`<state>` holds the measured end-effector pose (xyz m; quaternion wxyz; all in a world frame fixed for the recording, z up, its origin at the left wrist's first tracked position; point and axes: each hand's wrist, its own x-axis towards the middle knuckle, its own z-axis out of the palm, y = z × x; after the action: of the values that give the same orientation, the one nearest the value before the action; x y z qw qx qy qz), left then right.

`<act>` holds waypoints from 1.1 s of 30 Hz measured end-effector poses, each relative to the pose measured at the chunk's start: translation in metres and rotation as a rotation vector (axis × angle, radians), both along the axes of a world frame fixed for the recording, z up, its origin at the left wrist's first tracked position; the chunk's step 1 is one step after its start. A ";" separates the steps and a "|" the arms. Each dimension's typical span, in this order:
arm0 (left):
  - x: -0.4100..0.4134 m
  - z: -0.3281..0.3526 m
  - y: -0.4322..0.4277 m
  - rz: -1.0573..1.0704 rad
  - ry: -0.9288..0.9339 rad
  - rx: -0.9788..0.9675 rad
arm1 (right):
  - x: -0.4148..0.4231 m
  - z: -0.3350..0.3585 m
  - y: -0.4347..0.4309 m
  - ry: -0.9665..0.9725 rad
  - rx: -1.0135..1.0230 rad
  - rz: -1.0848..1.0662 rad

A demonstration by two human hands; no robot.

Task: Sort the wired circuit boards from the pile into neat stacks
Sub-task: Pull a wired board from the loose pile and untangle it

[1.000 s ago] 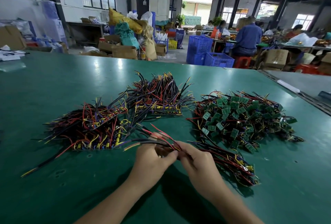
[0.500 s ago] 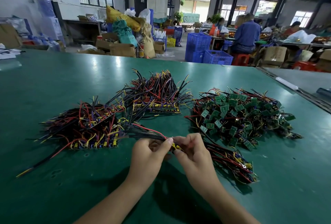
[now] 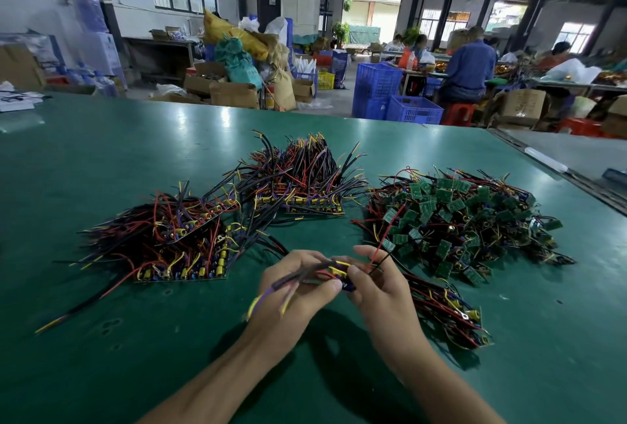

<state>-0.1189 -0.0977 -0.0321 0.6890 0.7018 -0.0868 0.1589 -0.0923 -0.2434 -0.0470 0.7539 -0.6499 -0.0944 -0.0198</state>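
Two slim bare forearms, a bare left hand (image 3: 288, 291) and right hand (image 3: 381, 288), fingernails short and plain.

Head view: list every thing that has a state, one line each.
board, lifted, wires trailing left.
left hand, pinching the board's wires.
right hand, gripping the board.
left stack, boards lined up, wires fanned left.
far stack, boards lined up, wires sticking up.
pile, loose, tangled, unsorted.
near bundle, lying flat, wires roughly aligned.
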 end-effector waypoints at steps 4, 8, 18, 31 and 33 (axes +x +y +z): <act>0.007 -0.001 0.000 -0.052 0.041 -0.110 | 0.001 0.002 -0.005 0.000 0.042 0.053; 0.010 -0.001 -0.001 -0.045 0.071 -0.126 | 0.000 0.003 -0.004 -0.003 0.053 0.050; 0.011 -0.007 -0.004 0.068 0.137 -0.103 | -0.002 0.008 -0.011 -0.026 -0.070 0.100; 0.008 -0.005 0.001 -0.090 0.198 -0.031 | 0.000 0.007 -0.016 -0.026 -0.237 0.124; 0.009 -0.005 0.002 -0.101 0.213 -0.024 | 0.000 0.007 -0.016 0.007 -0.224 0.114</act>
<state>-0.1096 -0.0956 -0.0372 0.7097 0.7012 -0.0464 0.0495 -0.0921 -0.2589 -0.0403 0.6769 -0.7237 -0.1299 0.0360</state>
